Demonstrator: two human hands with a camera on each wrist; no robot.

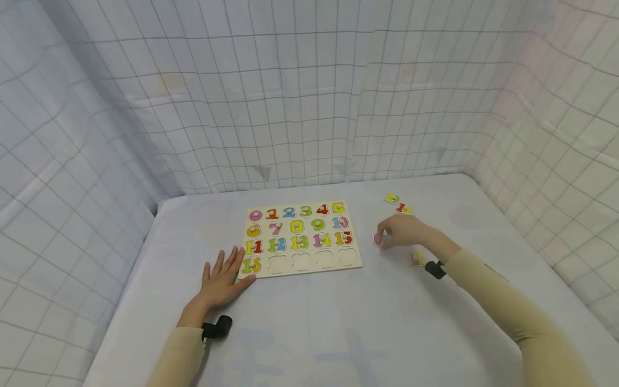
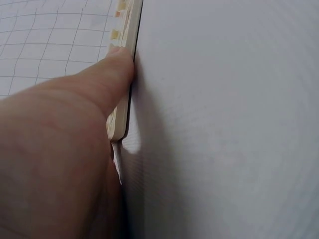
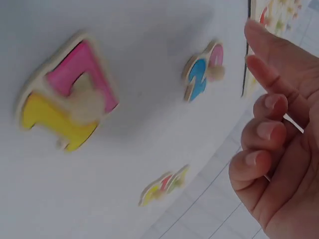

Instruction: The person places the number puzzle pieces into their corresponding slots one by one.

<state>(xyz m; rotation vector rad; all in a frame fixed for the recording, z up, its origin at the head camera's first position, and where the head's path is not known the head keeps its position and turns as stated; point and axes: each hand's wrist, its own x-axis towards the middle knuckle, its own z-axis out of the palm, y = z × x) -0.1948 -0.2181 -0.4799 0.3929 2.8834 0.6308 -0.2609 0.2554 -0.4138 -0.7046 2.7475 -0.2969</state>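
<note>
The wooden number puzzle board point(image 1: 285, 272) lies on the table, its colored pegged numbers running from 0 to 16. Beside its lower left corner, my left hand point(image 1: 220, 285) rests with fingers spread; the thumb point(image 2: 117, 62) presses on the board's edge. My right hand point(image 1: 401, 231) hovers right of the board, over the number 20 piece point(image 3: 197, 77), which has a blue 2 and a pink 0. Thumb and index finger are apart, the other fingers loosely bent, and nothing is between them. The number 17 piece point(image 3: 94, 64), yellow and pink, lies under the right wrist.
Farther back on the right lie a yellow number piece point(image 1: 391, 198) and a red-and-yellow one point(image 1: 403, 208). Several shaped recesses point(image 1: 324, 260) line the board's bottom row. Checked white cloth point(image 1: 309, 107) hangs behind the table and along both sides.
</note>
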